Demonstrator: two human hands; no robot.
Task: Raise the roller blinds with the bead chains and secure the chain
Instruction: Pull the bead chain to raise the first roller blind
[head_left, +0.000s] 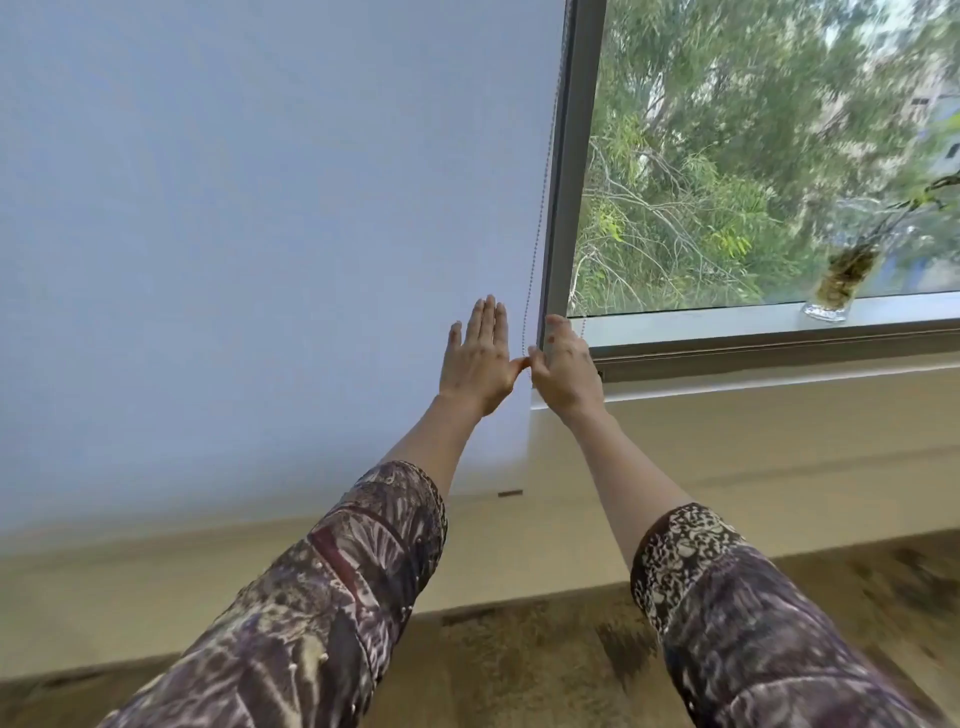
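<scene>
A pale blue roller blind (260, 234) hangs lowered over the left window, its bottom edge below the sill. The thin bead chain (540, 218) runs down the blind's right edge, beside the grey window frame (569, 182). My left hand (478, 358) lies flat against the blind with fingers straight, its thumb reaching right to the chain's lower end. My right hand (566, 369) rests at the foot of the frame with fingers curled, its thumb and forefinger pinched on the chain where the two thumbs meet. A second chain strand shows just right of that hand.
The right window pane is uncovered, with trees outside. A glass vase (844, 280) with a plant cutting stands on the sill (727, 322) at the far right. A beige wall runs below the sill, and patterned brown carpet (545, 649) lies under my arms.
</scene>
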